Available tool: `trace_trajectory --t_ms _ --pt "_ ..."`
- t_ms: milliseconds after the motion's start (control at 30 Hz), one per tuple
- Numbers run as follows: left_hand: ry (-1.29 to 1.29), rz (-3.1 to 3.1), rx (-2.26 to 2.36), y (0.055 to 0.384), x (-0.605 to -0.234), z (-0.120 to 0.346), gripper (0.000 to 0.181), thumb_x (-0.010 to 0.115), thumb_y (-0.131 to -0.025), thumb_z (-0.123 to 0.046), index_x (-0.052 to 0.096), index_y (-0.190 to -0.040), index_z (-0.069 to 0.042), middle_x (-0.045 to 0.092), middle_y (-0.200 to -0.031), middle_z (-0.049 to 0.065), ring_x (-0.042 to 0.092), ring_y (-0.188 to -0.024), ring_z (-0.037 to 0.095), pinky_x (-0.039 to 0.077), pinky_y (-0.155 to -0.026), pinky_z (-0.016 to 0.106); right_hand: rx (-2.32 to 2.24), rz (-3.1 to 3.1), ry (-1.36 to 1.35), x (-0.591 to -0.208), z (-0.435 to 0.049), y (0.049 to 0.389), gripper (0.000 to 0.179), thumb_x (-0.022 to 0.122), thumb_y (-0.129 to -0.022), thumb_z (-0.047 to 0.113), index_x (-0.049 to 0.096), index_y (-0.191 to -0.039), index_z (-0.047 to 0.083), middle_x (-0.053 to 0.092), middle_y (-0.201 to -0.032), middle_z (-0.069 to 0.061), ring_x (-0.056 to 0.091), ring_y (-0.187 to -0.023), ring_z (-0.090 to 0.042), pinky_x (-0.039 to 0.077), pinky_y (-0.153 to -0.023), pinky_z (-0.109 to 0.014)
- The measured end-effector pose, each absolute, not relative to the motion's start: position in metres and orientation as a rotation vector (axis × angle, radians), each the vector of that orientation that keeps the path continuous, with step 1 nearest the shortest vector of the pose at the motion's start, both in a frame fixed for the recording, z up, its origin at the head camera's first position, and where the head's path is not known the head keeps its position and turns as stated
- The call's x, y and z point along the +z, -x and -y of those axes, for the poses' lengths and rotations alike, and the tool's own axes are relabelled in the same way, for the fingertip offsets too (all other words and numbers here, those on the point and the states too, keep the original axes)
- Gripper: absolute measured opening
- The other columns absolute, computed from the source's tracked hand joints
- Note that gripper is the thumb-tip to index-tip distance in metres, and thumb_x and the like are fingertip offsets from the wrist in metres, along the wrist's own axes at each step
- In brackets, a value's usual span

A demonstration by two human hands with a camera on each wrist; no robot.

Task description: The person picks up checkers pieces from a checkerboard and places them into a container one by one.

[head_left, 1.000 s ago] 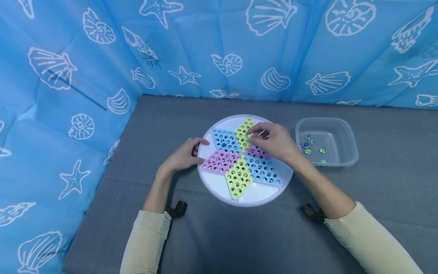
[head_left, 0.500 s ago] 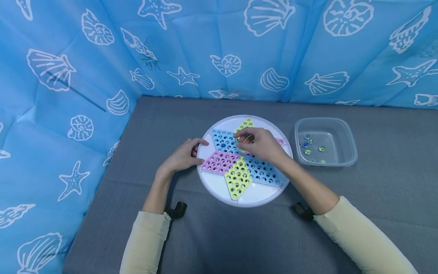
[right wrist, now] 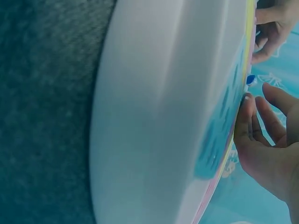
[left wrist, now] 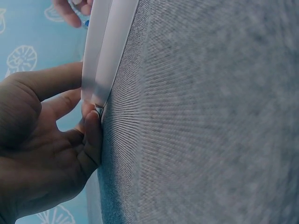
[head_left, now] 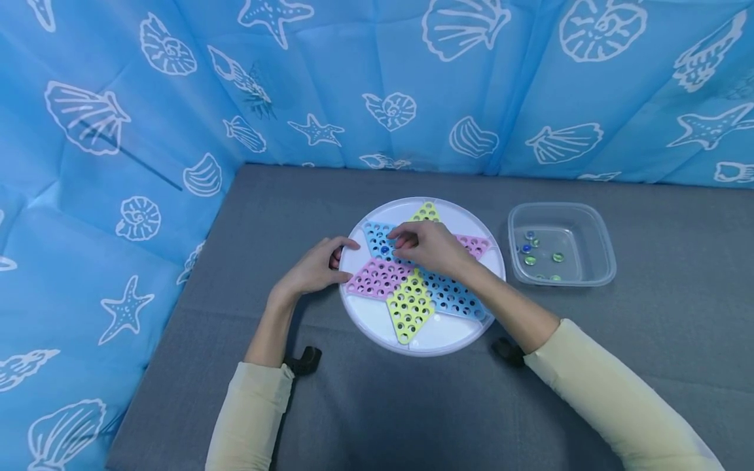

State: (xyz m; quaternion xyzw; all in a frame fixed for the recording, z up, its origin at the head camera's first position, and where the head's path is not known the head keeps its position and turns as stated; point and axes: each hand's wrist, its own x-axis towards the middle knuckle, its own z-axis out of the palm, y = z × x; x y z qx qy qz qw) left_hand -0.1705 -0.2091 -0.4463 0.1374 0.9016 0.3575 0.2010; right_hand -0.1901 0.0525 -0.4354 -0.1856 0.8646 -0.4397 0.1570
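A round white Chinese checkers board [head_left: 424, 343] lies on the grey cloth, its six-pointed star in blue, pink and yellow holes. My left hand [head_left: 318, 265] grips the board's left rim; in the left wrist view that hand's [left wrist: 56, 126] fingers bend at the edge. One blue marble [head_left: 385, 250] sits in the upper-left blue section. Just right of it, my right hand [head_left: 432, 248] hovers over the star. In the right wrist view the right hand's [right wrist: 268, 140] thumb and forefinger stand apart beside the blue marble [right wrist: 251, 79], with nothing visible between them.
A clear plastic container [head_left: 607, 261] stands right of the board, with several green and blue marbles [head_left: 530, 260] inside. The grey cloth [head_left: 412, 412] covers the table. A blue curtain [head_left: 353, 65] with white shells hangs behind and at the left.
My right hand has moved left across the board, from the upper yellow section to beside the blue marble. My left hand and the board have stayed in place.
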Motion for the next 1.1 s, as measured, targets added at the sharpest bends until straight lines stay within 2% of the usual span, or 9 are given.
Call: trace_trajectory --t_ms 300,700,967,1100 --pt "-0.429 -2.509 1.009 0.173 -0.443 0.206 0.052 0.074 -0.087 -0.003 0.054 -0.135 -0.007 0.042 -0.097 0.01 0.042 -0.086 0.024 0.037 -0.073 0.035 -1.201 -2.502 0.541 -0.437 -0.052 0.194 0.028 0.075 -0.089 0.012 0.072 -0.117 0.009 0.065 -0.089 -0.003 0.059 -0.082 -0.017 0.047 -0.076 -0.031" --pt "-0.398 -2.517 1.004 0.168 -0.44 0.207 0.052 0.075 -0.087 -0.004 0.055 -0.135 -0.007 0.042 -0.097 0.011 0.042 -0.086 0.025 0.037 -0.073 0.036 -1.008 -2.596 0.564 -0.439 -0.034 0.195 0.029 0.079 -0.086 0.027 0.075 -0.112 0.015 0.06 -0.076 -0.001 0.049 -0.066 -0.016 0.039 -0.064 -0.03" --pt "-0.408 -2.529 0.974 0.168 -0.44 0.207 0.05 0.075 -0.087 -0.003 0.055 -0.133 -0.006 0.043 -0.096 0.011 0.042 -0.085 0.025 0.037 -0.072 0.036 -0.978 -2.684 0.514 -0.438 -0.028 0.191 0.03 0.08 -0.084 0.037 0.076 -0.105 0.016 0.063 -0.075 0.002 0.053 -0.063 -0.014 0.039 -0.058 -0.029" --pt "-0.394 -2.527 0.967 0.169 -0.442 0.204 0.051 0.075 -0.086 -0.004 0.055 -0.133 -0.008 0.043 -0.096 0.011 0.042 -0.084 0.024 0.037 -0.071 0.035 -0.981 -2.702 0.515 -0.439 -0.029 0.19 0.027 0.08 -0.085 0.034 0.077 -0.103 0.015 0.064 -0.076 0.002 0.055 -0.065 -0.013 0.041 -0.059 -0.028"
